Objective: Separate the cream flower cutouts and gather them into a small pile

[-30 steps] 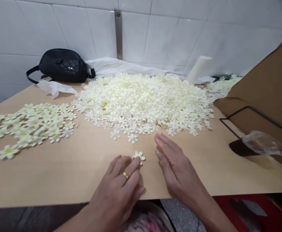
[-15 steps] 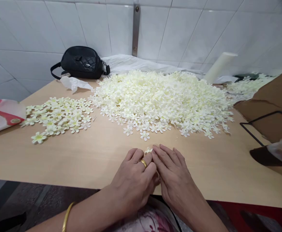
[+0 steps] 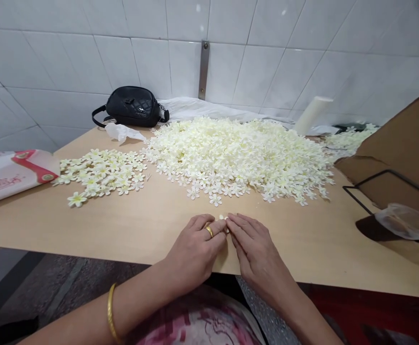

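Near the table's front edge, my left hand (image 3: 195, 249), with a gold ring and bangle, has its fingers curled on a small white flower (image 3: 222, 218). My right hand (image 3: 255, 244) meets it there, fingers pressed together and fingertips on the same flower. Most of that flower is hidden under the fingertips. Beyond the hands lies a large heap of white flowers (image 3: 231, 153). A smaller, flatter group of flowers (image 3: 105, 172) with yellow-green centres spreads to the left.
On the wooden table (image 3: 123, 225) are a black bag (image 3: 133, 106), crumpled tissue (image 3: 123, 133), a red-and-white bag (image 3: 18, 177) and a white roll (image 3: 312, 115). At right stand cardboard (image 3: 403, 143), a black wire frame (image 3: 389, 172) and clear plastic (image 3: 406, 221).
The view has tilted up and shifted, showing more wall. Both hands remain together at the small flower; the left fingers have moved slightly around it.
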### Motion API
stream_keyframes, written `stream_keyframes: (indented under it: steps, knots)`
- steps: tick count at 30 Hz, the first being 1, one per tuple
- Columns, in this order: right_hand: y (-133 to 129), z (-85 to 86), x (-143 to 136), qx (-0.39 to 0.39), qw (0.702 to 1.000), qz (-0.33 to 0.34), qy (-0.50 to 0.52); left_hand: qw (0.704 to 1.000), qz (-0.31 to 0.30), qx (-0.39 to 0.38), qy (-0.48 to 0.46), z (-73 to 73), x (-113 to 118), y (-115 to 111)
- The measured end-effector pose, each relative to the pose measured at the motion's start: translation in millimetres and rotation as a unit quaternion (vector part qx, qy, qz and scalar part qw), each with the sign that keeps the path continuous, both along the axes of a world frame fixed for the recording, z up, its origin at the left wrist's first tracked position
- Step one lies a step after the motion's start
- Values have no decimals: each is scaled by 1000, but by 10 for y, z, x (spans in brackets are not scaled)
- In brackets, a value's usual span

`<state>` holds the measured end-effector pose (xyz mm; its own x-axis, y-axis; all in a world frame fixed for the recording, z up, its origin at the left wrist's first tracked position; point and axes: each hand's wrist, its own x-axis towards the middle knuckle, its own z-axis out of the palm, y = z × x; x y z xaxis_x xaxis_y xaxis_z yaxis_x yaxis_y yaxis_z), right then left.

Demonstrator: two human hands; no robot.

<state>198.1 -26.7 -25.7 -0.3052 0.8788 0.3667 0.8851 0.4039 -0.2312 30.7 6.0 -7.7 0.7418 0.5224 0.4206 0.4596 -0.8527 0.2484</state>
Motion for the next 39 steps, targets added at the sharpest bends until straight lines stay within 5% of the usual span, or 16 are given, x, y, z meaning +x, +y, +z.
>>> stream_keyframes:
  steps: [11,17,23,30,39]
  knots:
    - [93,86,47,-14,1000,12,12,999,-8,1,53,29,165,120]
    - [199,102,32,-23,992,-57,108,993,-35,-100,56,155,230,255]
    - [196,76,-4,-34,991,-89,96,982,12,-186,-10,331,250,586]
    - [185,130,-14,-47,991,-96,80,981,30,-189,-38,221,389,807]
    - [344,251,-61,-91,991,-76,68,868,65,-414,-266,233,211,949]
